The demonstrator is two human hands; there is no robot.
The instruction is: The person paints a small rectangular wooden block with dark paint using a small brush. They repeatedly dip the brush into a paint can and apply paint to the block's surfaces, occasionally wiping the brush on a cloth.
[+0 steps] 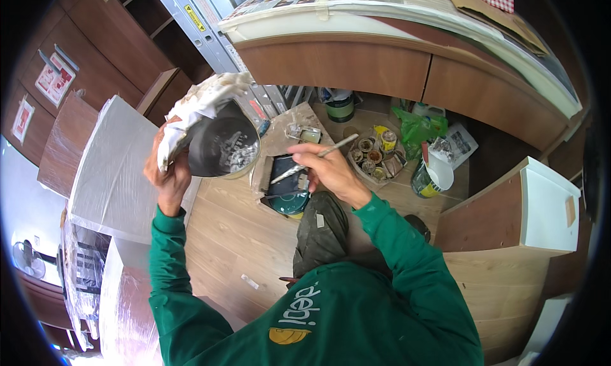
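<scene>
My left hand (168, 175) is raised at the left, gripping a stained white cloth (205, 98) together with a dark can (210, 151). Tilted on its side, the can turns its mouth towards the right, and whitish residue marks its inside. Some of my left fingers are hidden behind cloth and can. In my right hand (331, 168) is a slim, paint-smeared stick (336, 145), slanting down to the left; whether it is a brush or a stirrer I cannot tell. Its lower end is over a black tray (281, 168). Under the tray shows a green-lidded bucket (291, 204).
Beyond my right hand, a carton of small paint tins (374, 160) stands on the floor beside a green plastic bag (422, 127) and a paint bucket (432, 177). An aluminium ladder (200, 22) leans behind a covered wooden counter (334, 60). A wrapped cabinet (119, 160) stands left.
</scene>
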